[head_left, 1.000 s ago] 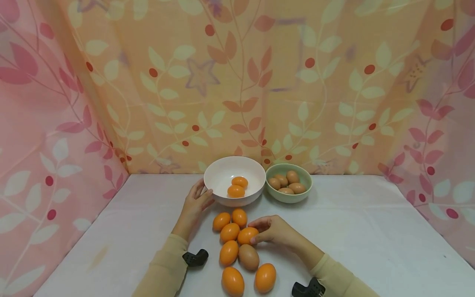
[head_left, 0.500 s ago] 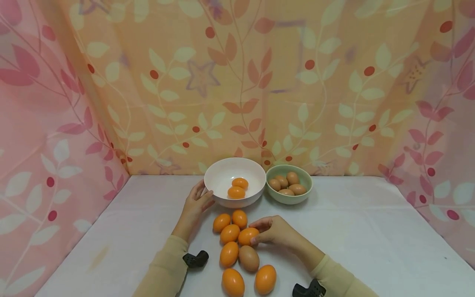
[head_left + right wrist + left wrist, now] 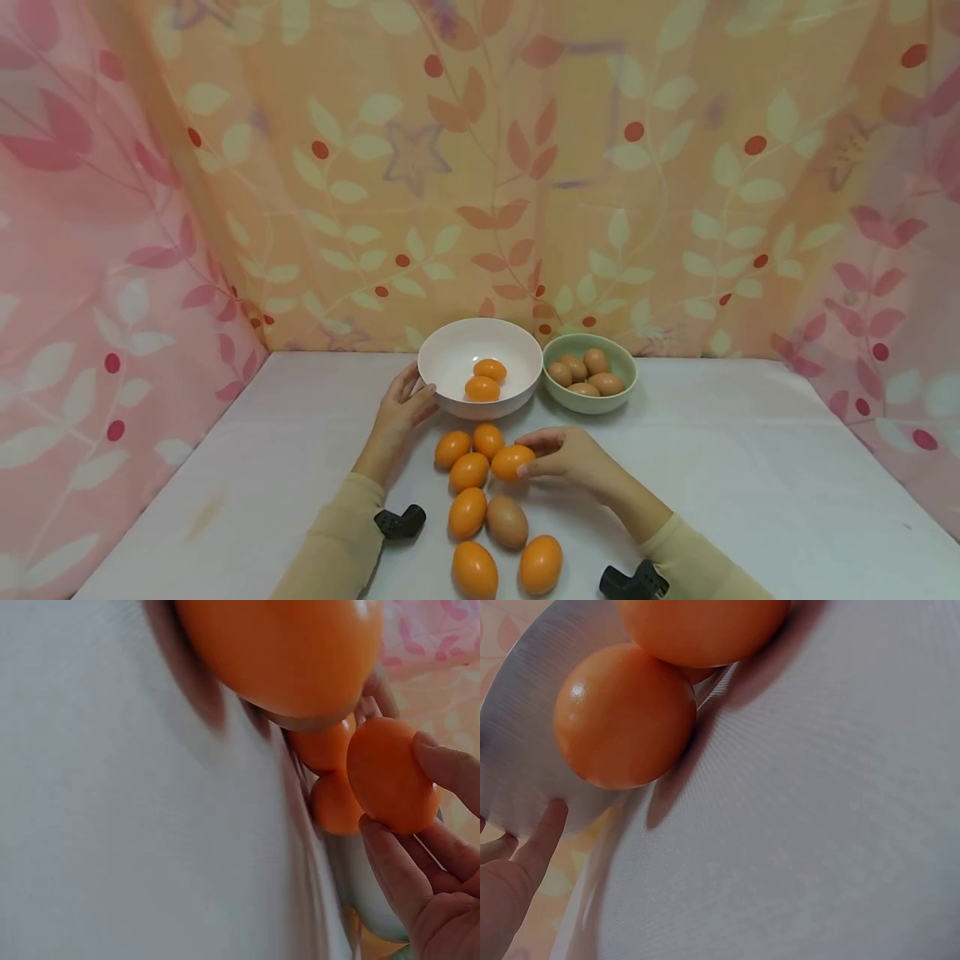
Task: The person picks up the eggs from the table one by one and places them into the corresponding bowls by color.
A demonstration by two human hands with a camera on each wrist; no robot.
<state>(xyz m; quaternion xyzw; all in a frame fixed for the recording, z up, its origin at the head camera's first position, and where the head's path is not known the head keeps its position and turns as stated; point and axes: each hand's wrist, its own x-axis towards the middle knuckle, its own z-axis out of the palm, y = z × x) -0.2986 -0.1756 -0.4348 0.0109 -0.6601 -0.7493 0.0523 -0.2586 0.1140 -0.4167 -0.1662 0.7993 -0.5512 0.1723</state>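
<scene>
head: white table [image 3: 712, 467] reaches wide on both sides of the white bowl [image 3: 447, 358]; left hand [image 3: 397, 414], fingers spread, touches its left edge; right hand [image 3: 579, 462] pinches an orange egg [image 3: 510, 463] in front of it | left wrist: bowl smooth and curved, loose eggs [image 3: 626, 716] shiny before it | right wrist: thumb and fingers pinch the smooth, oval egg

Two bowls [image 3: 456, 360] side by side, eggs [image 3: 482, 388] in each, more eggs [image 3: 468, 512] in front
</scene>
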